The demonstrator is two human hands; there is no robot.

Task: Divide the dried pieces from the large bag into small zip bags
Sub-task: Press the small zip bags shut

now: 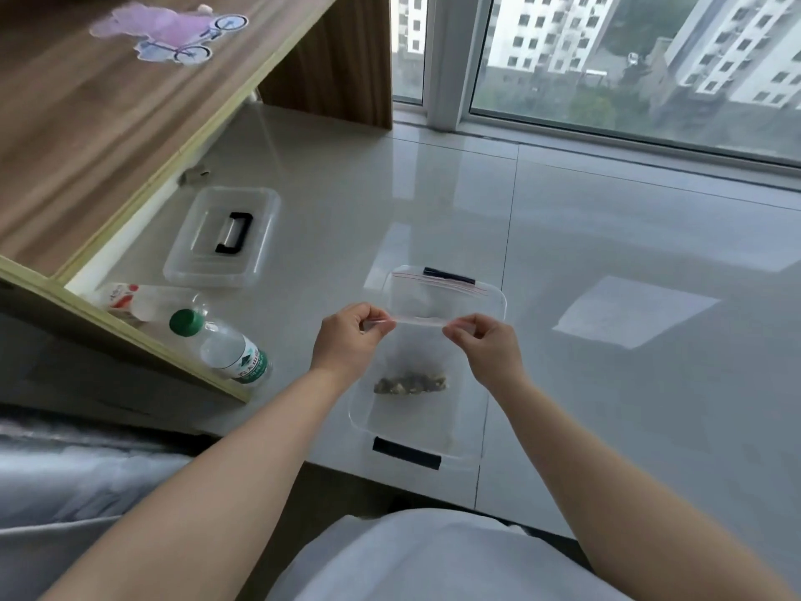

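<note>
Nearest to me is a fold of white clothing (433, 557) at the bottom of the view, with both bare forearms reaching forward from it over the edge of the glossy white surface (607, 219).

Just past that edge sits a clear plastic box (368, 420) with black latches at its near and far ends. My two hands hold a small zip bag (416, 353) above it. The left hand (351, 336) pinches the bag's top left corner between thumb and curled fingers; the right hand (483, 344) pinches the top right corner the same way, so the top edge is stretched taut between them. The bag is thin, clear and nearly invisible except for that edge, and it hangs down over the box. At its bottom lies a small heap of dried pieces (411, 383), brownish-grey and lumpy. I cannot tell whether its seal is closed.

Beyond my hands, in the far half of the box, lies another clear bag (437, 292) with a red line along its zip.

To the left, a plastic water bottle (225, 344) with a green cap lies on its side near a wooden shelf. Further back rests a clear lid (223, 238) with a black handle. Farthest off is a window (628, 58) facing apartment blocks.
</note>
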